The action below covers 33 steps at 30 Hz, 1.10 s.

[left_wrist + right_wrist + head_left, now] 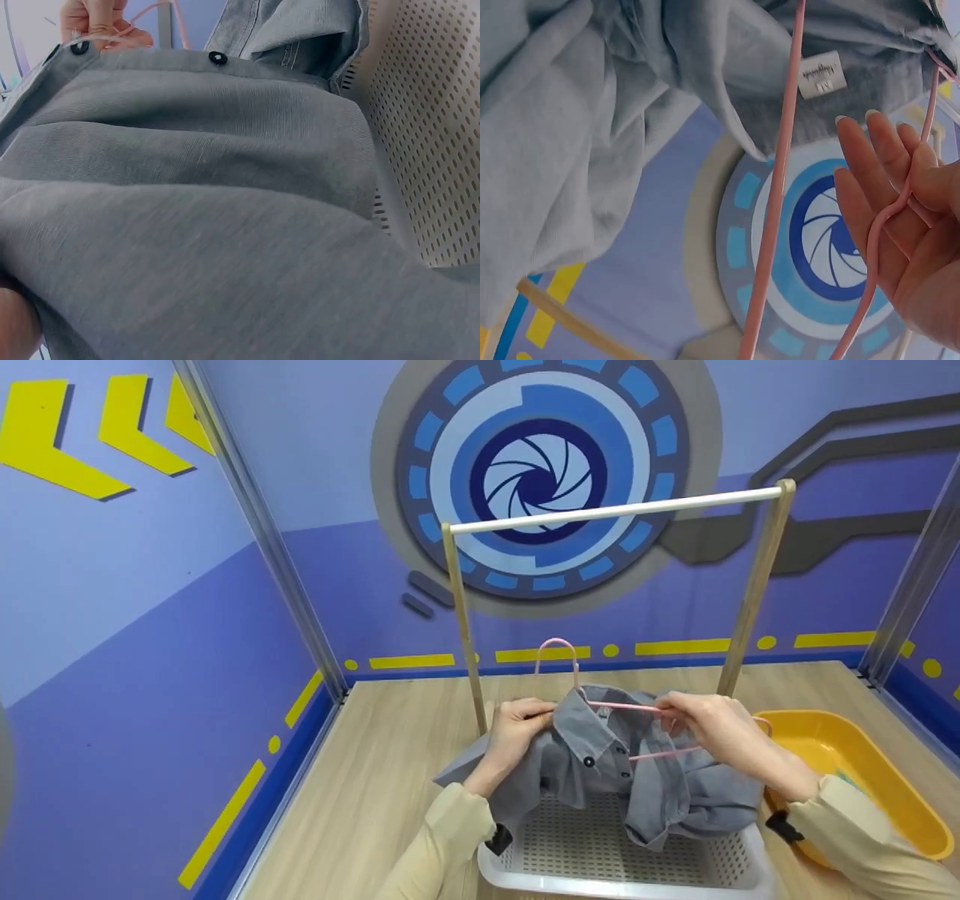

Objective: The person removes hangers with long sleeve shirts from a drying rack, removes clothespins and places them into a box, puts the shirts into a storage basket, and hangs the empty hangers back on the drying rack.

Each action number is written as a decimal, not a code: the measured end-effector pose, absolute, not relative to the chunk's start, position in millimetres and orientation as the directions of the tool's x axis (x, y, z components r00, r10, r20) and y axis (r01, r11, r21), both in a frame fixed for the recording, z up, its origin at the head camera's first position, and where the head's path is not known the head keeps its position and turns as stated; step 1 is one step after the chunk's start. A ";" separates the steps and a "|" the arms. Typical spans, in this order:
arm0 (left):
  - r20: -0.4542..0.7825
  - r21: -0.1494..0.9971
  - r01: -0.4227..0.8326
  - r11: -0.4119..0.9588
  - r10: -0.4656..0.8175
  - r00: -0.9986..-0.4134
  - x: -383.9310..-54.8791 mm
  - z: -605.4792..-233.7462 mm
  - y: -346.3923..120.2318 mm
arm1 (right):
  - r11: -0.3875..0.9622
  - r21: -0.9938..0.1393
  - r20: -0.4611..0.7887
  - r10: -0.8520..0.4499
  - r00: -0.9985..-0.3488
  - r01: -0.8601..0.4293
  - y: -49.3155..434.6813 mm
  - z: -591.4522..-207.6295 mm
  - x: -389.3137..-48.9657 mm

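A grey button-up shirt [720, 791] with dark buttons is bunched up over a white basket. My left hand [517, 731] grips it beside the collar [581, 727]; the left wrist view shows mostly its cloth [195, 247]. A pink hanger [626, 706] is partly inside the shirt, its hook standing up above the collar and its other end out past the front opening. With thumb and fingers, my right hand [709, 727] pinches the hanger's upper arm. In the right wrist view, the pink wire [874, 247] crosses that hand [922, 225], near a white neck label [822, 75].
Below the shirt stands the white perforated basket [622, 881]. Behind it rises a rack with a white rail [615, 512] on wooden posts. A yellow tray [892, 787] sits at the right on the wooden table [375, 750]. Patterned walls enclose the back and sides.
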<state>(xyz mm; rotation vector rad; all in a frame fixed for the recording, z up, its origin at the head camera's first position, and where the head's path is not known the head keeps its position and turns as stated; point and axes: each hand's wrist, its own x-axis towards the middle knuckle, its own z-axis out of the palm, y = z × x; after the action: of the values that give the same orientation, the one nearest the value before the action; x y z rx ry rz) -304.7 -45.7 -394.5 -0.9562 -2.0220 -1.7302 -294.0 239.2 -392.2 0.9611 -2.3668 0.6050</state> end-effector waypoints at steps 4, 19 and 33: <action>0.625 0.750 0.659 0.054 0.270 -0.733 -304.8 -396.9 -46.8 | 0.672 -0.163 0.640 -0.485 -0.596 -0.722 246.9 -387.5 -294.4; 0.642 0.725 0.635 0.267 0.073 -0.763 -335.6 -430.3 -60.2 | 0.747 -0.153 0.658 -0.411 -0.631 -0.647 279.9 -362.6 -285.5; 0.573 0.780 0.510 0.363 -0.086 -0.815 -345.7 -441.0 -74.7 | 0.842 -0.125 0.659 -0.325 -0.679 -0.525 307.9 -343.0 -278.3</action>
<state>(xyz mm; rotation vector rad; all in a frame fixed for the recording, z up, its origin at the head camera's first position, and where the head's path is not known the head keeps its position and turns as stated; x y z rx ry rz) -345.7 -74.7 -441.0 -0.3659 -2.0980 -1.4749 -278.3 307.9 -343.0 0.6172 -2.3685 0.4030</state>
